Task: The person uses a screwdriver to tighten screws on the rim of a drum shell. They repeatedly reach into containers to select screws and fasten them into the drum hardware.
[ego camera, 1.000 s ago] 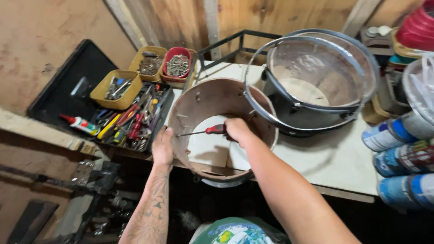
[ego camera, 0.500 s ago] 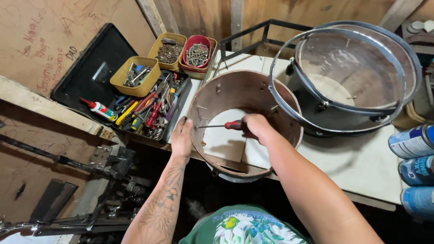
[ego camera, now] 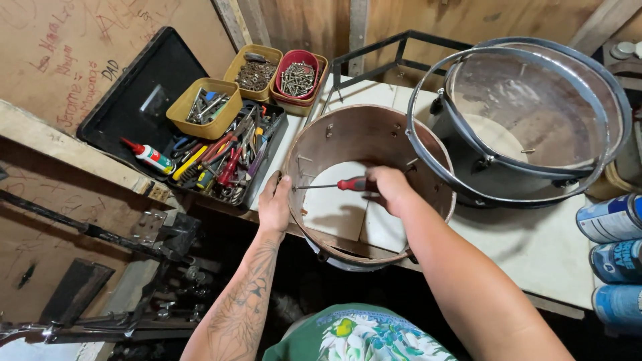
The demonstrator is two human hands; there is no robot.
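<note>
My left hand [ego camera: 275, 204] lies flat against the outside wall of the bare wooden drum shell [ego camera: 361, 134], fingers spread over its near rim, bracing rather than gripping. My right hand [ego camera: 390, 189] reaches inside the shell, closed around the red handle of a screwdriver [ego camera: 334, 185] whose shaft points across at the inner wall by my left fingers. The shell sits at the table edge [ego camera: 535, 247] directly under both hands; I judge it light, rigid and thin-walled, best steadied at the rim. Left of my left hand lies an open tool tray [ego camera: 231, 160], with bins of screws [ego camera: 297, 77] beyond. Past my right hand stands a dark drum with metal hoops [ego camera: 528, 113]; spray cans [ego camera: 612, 217] lie further right.
</note>
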